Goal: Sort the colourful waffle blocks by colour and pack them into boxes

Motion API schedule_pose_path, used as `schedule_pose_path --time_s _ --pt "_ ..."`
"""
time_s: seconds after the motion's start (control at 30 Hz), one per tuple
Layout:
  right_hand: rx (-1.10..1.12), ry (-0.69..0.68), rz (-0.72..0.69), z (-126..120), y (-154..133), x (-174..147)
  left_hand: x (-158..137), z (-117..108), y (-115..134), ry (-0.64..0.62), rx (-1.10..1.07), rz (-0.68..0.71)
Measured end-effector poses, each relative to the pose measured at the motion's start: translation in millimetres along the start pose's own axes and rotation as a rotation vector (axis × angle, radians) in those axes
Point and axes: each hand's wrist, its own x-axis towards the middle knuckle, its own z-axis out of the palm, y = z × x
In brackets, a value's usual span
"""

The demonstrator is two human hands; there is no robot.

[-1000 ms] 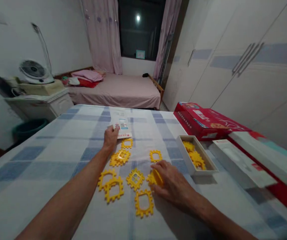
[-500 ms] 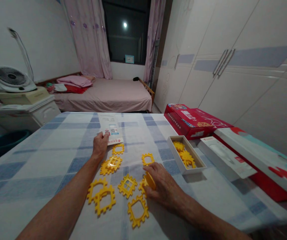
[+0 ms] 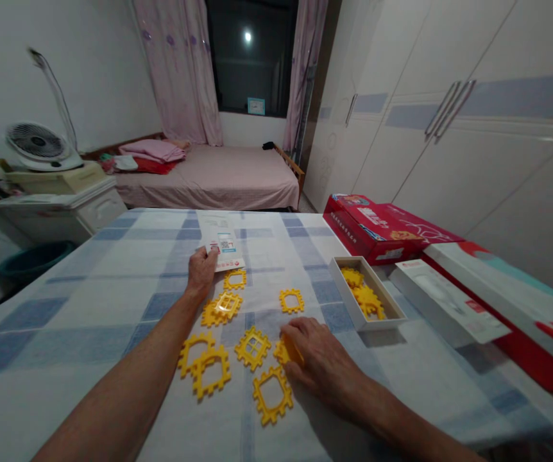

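Seeing my left hand (image 3: 202, 269) gripping a leaflet (image 3: 231, 256) and my right hand (image 3: 319, 360) pinching a yellow piece (image 3: 292, 350), plus a windowed tile (image 3: 253, 348) just left of that hand.

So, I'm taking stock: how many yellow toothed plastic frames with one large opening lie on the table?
5 frames: one by the white printed paper, one beyond the bare right hand, one nearest the camera, two overlapping beside the left forearm. Others may be hidden.
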Motion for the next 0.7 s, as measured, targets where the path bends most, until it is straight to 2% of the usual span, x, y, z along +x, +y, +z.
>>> schedule_pose_path --time_s 0.1,0.27,0.37,0.47,0.57,0.7 --pt "0.026 -0.015 0.067 -1.8 3.5 3.7 -0.1 0.2 -0.7 -0.006 -0.004 0.0" --pt "0.225 0.007 0.082 -7.3 11.2 0.6 0.5 0.3 -2.3 0.002 -0.009 0.007" --pt "0.338 0.01 0.075 -14.2 5.0 -6.1 1.3 0.4 -4.5 0.002 -0.021 0.011" --pt "0.424 -0.082 0.031 -16.3 -9.5 -12.9 1.9 0.4 -6.3 0.001 -0.026 0.009" --pt "0.412 -0.174 -0.033 -9.8 -21.6 -15.2 1.9 0.3 -6.4 0.003 -0.02 0.006" --pt "0.276 -0.205 -0.02 -0.7 -24.3 -10.6 1.4 0.6 -4.8 0.004 -0.016 0.002"
